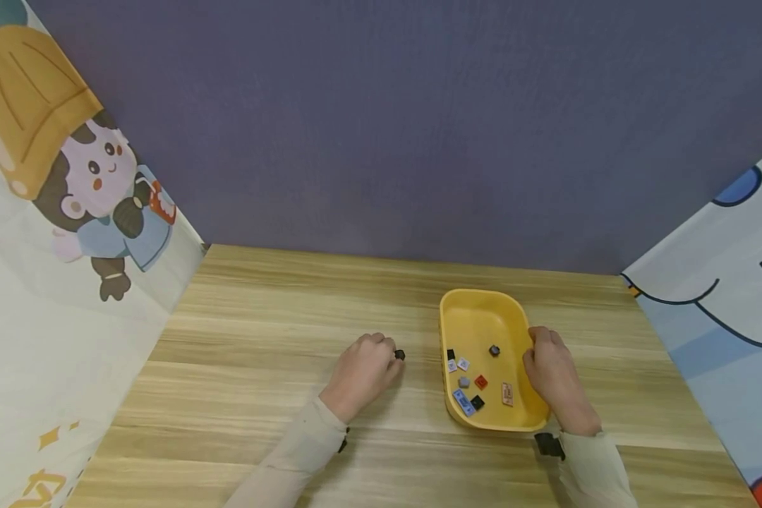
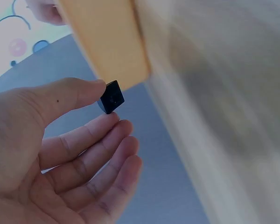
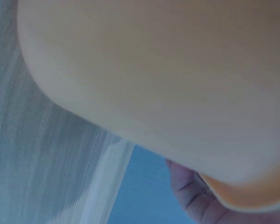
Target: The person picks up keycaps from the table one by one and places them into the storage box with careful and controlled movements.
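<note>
Between thumb and index fingertip, my left hand pinches a small black square tile, just left of a yellow plastic tray. The other left fingers curve loosely below the tile in the left wrist view. My right hand grips the tray's right rim, thumb on the inner side. Inside the tray lie several small pieces: a blue oblong tile, a red tile, a pinkish tile, a white tile, a grey piece and dark ones. The tray's outside fills much of the right wrist view.
The tray is over a wood-grain table. A dark blue-grey panel rises along its far edge. Printed cloth sheets with cartoon figures stand at the left and right sides.
</note>
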The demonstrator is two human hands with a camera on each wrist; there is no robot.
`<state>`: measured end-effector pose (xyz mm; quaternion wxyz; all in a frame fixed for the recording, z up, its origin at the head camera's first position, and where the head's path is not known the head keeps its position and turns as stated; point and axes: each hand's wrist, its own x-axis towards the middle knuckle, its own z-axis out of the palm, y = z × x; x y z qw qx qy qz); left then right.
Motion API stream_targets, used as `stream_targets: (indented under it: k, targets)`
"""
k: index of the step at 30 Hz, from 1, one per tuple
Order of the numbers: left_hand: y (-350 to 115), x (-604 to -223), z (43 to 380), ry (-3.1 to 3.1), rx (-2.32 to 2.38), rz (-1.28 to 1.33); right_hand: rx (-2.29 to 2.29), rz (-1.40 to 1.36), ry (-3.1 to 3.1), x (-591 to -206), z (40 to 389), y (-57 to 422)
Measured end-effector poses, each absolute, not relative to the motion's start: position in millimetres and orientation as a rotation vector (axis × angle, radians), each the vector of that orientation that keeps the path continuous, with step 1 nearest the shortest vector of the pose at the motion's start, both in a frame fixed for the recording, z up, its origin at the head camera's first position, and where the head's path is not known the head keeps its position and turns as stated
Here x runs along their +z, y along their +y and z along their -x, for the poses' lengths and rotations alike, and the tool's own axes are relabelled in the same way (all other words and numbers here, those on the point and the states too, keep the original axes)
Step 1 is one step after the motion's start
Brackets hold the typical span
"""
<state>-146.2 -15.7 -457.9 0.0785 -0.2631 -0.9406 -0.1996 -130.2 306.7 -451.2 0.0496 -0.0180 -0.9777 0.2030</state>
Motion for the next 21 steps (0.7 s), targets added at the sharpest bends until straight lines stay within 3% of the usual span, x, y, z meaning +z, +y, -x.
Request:
stream_targets:
  k: [9, 21]
  targets:
    - [8, -433, 150, -2.767, -0.55, 0.91, 0.62, 0.051, -2.961, -452, 129, 307]
    - [78, -421, 167, -2.777, -0.403, 1.156, 0.603, 0.051, -2.959, -453, 130, 307]
